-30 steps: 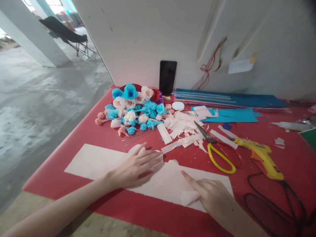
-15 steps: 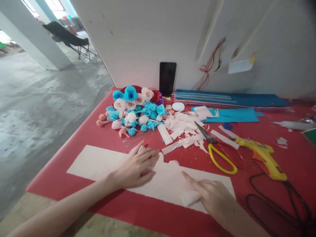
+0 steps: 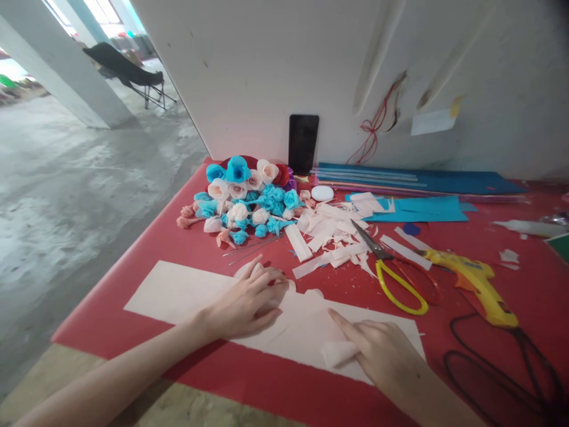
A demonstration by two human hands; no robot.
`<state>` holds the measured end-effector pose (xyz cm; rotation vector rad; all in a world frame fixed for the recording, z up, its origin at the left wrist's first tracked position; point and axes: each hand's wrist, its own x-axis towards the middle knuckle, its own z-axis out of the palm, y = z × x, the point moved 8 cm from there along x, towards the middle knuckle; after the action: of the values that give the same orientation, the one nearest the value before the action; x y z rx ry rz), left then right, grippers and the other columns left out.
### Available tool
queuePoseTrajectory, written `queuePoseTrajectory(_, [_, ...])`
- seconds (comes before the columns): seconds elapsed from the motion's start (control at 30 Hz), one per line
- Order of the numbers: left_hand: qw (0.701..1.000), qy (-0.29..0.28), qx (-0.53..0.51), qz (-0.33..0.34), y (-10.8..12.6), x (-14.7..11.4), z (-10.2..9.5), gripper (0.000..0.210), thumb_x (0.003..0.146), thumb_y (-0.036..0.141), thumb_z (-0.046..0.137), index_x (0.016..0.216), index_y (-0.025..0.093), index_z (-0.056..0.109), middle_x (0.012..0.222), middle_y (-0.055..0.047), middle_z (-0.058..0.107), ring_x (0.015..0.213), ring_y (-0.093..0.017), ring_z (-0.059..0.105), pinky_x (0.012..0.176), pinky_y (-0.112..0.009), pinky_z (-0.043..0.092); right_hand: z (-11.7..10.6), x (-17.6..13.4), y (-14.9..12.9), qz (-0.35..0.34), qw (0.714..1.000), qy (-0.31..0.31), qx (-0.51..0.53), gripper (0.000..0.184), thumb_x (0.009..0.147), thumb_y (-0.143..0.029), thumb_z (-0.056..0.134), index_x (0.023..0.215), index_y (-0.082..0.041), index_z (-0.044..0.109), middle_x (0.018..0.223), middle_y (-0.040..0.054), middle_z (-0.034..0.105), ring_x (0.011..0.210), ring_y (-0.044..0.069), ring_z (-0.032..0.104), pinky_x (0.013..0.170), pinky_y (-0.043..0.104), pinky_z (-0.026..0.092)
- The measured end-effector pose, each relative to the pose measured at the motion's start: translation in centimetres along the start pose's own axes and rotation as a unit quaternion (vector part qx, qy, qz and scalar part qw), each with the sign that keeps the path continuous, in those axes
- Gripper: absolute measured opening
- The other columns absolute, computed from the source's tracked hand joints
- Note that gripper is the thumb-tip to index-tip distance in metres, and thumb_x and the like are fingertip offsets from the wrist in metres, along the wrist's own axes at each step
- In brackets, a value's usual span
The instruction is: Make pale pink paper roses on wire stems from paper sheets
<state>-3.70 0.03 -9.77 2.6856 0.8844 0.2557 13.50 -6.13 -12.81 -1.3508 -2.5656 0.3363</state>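
Note:
A long pale strip of paper [image 3: 178, 290] lies across the front of the red-covered table. My left hand [image 3: 249, 296] rests on its middle, fingers stretched out and lightly spread. Small rounded white paper pieces [image 3: 313, 293] show beside that hand and partly under it. My right hand [image 3: 382, 347] lies on the strip's right part, its index finger pointing forward and touching the paper. The other fingers are curled, and a curled white paper piece [image 3: 340, 354] sticks out from under them. My right thumb is hidden.
Blue, white and pink paper flowers [image 3: 249, 201] are heaped at the back left. Paper scraps [image 3: 333, 231], scissors [image 3: 400, 279] and a yellow glue gun [image 3: 473, 279] with a black cord lie to the right. A phone [image 3: 303, 142] leans on the white wall behind. Blue sheets [image 3: 427, 209] lie near it.
The whole view has shifted slightly. The curled paper piece by my right hand has moved a little to the left. Both hands keep nearly the same pose on the strip.

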Motion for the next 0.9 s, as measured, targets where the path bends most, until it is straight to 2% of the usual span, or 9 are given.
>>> queuePoseTrajectory(0.1, [1.0,0.017,0.004,0.008,0.2,0.0,-0.2,0.033,0.085,0.023,0.05,0.117,0.019,0.053,0.114,-0.011,0.057,0.104,-0.024,0.053,0.105,-0.052,0.03,-0.7,0.9,0.2,0.034,0.999,0.002,0.035,0.061,0.06,-0.001,0.042,0.115,-0.015,0.062,0.073,0.0024,0.065,0.063,0.02,0.062,0.053,0.028,0.038])
queuePoseTrajectory(0.3, [0.998,0.058,0.018,0.032,0.4,-0.3,-0.4,0.029,0.085,0.019,0.049,0.114,0.02,0.053,0.111,-0.01,0.061,0.105,-0.023,0.055,0.102,-0.049,0.035,-1.6,4.2,1.4,0.174,0.976,-0.038,0.122,0.046,0.071,0.003,0.05,0.107,-0.021,0.065,0.08,-0.0004,0.066,0.068,0.018,0.062,0.06,0.026,0.042])
queuePoseTrajectory(0.33, [0.997,0.065,0.02,0.033,0.4,-0.4,-0.4,0.028,0.085,0.018,0.05,0.113,0.019,0.053,0.11,-0.01,0.062,0.105,-0.023,0.055,0.102,-0.048,0.036,-1.7,4.8,1.6,0.192,0.97,-0.051,0.141,0.039,0.073,0.004,0.052,0.103,-0.019,0.065,0.081,-0.0005,0.065,0.07,0.016,0.061,0.062,0.025,0.043])
queuePoseTrajectory(0.4, [0.996,0.079,0.023,0.034,0.4,-0.5,-0.5,0.028,0.085,0.017,0.05,0.113,0.018,0.052,0.107,-0.01,0.064,0.104,-0.023,0.057,0.101,-0.046,0.037,-1.8,6.1,2.0,0.218,0.956,-0.078,0.18,0.014,0.082,-0.001,0.056,0.086,-0.013,0.063,0.071,-0.0018,0.059,0.065,0.013,0.056,0.059,0.023,0.043])
queuePoseTrajectory(0.43, [0.995,0.086,0.024,0.033,0.5,-0.5,-0.6,0.029,0.085,0.017,0.051,0.114,0.018,0.051,0.106,-0.01,0.065,0.103,-0.022,0.057,0.101,-0.045,0.038,-1.8,6.6,2.1,0.227,0.949,-0.091,0.2,0.01,0.086,-0.006,0.057,0.078,-0.011,0.06,0.066,-0.0029,0.054,0.061,0.011,0.053,0.056,0.021,0.042])
queuePoseTrajectory(0.53, [0.994,0.099,0.022,0.03,0.4,-0.5,-0.8,0.033,0.083,0.017,0.053,0.116,0.017,0.047,0.105,-0.009,0.067,0.102,-0.022,0.059,0.101,-0.043,0.039,-1.5,7.8,2.2,0.234,0.925,-0.132,0.269,0.027,0.094,-0.021,0.055,0.069,-0.01,0.052,0.061,-0.0044,0.046,0.055,0.008,0.048,0.05,0.018,0.039])
queuePoseTrajectory(0.7, [0.993,0.112,0.027,0.021,0.2,-0.6,-0.7,0.036,0.083,0.019,0.054,0.117,0.016,0.043,0.104,-0.011,0.066,0.101,-0.023,0.06,0.102,-0.047,0.036,0.0,9.0,1.0,0.197,0.89,-0.191,0.363,0.032,0.095,-0.031,0.056,0.071,-0.01,0.051,0.062,-0.0045,0.044,0.05,0.006,0.043,0.044,0.015,0.036])
queuePoseTrajectory(0.8, [0.993,0.113,0.032,0.014,0.0,-0.8,-0.5,0.04,0.082,0.021,0.054,0.12,0.016,0.042,0.105,-0.012,0.065,0.101,-0.025,0.058,0.101,-0.048,0.036,0.7,9.9,0.2,0.174,0.889,-0.194,0.377,0.031,0.093,-0.035,0.058,0.075,-0.01,0.054,0.067,-0.0029,0.049,0.055,0.008,0.048,0.048,0.017,0.041])
queuePoseTrajectory(0.9, [0.993,0.111,0.03,0.009,-0.1,-0.8,-0.4,0.041,0.082,0.021,0.054,0.121,0.016,0.042,0.104,-0.012,0.064,0.101,-0.024,0.057,0.1,-0.048,0.037,1.5,11.0,0.2,0.188,0.903,-0.187,0.339,0.03,0.092,-0.035,0.059,0.076,-0.01,0.055,0.068,-0.0025,0.05,0.057,0.009,0.05,0.052,0.019,0.044])
